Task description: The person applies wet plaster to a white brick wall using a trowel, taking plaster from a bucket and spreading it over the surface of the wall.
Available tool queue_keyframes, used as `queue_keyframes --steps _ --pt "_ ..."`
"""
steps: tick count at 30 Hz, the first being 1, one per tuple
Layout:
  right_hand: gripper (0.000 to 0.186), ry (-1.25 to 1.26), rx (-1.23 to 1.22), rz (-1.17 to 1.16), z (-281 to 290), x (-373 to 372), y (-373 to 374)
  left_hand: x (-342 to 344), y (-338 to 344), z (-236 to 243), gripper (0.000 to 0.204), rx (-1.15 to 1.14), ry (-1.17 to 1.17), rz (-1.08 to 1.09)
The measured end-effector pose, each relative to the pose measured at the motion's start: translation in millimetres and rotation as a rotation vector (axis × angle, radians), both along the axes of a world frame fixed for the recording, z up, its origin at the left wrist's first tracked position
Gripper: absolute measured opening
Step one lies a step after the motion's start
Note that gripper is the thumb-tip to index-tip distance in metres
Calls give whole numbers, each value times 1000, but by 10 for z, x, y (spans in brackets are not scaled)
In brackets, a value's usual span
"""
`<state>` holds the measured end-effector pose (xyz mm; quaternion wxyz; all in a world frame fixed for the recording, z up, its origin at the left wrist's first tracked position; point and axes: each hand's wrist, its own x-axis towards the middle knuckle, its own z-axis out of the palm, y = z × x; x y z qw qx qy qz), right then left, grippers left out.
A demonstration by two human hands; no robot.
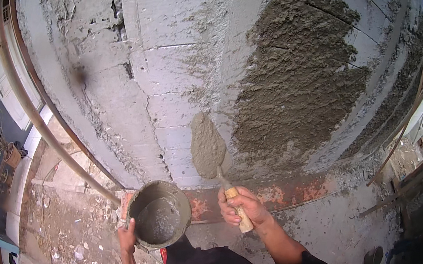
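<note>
My right hand (243,206) is closed round the wooden handle of a trowel (232,192). A heap of wet mortar (206,145) covers most of its blade, held up close before the wall; whether it touches the wall I cannot tell. To the left, my left hand (127,237) grips the side of a mortar-smeared bucket (186,202), tilted so that its inside shows. A little grey mortar lies at its bottom. Dark fresh mortar (300,79) coats the block wall (169,12) to the right of a smooth vertical strip (239,39).
A long bamboo pole (44,130) leans along the left side of the wall. Rubble and litter cover the ground (84,227) below. Potted plants (12,155) stand by a dark wall at far left. Wooden poles (397,141) and a dark bucket (373,257) are at the right.
</note>
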<state>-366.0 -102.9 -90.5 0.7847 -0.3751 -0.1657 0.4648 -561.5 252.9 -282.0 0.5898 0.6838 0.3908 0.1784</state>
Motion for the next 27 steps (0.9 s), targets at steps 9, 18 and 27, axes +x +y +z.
queue_keyframes --steps 9,18,27 --pt "25 -915 339 -1622 2050 557 -612 231 665 -1280 43 244 -139 -58" --pt "35 -990 -210 -3002 2810 2079 -1365 82 384 -424 70 172 502 -177" --pt "60 -1299 -899 -824 310 1289 376 139 136 -259 25 -96 -150 -17"
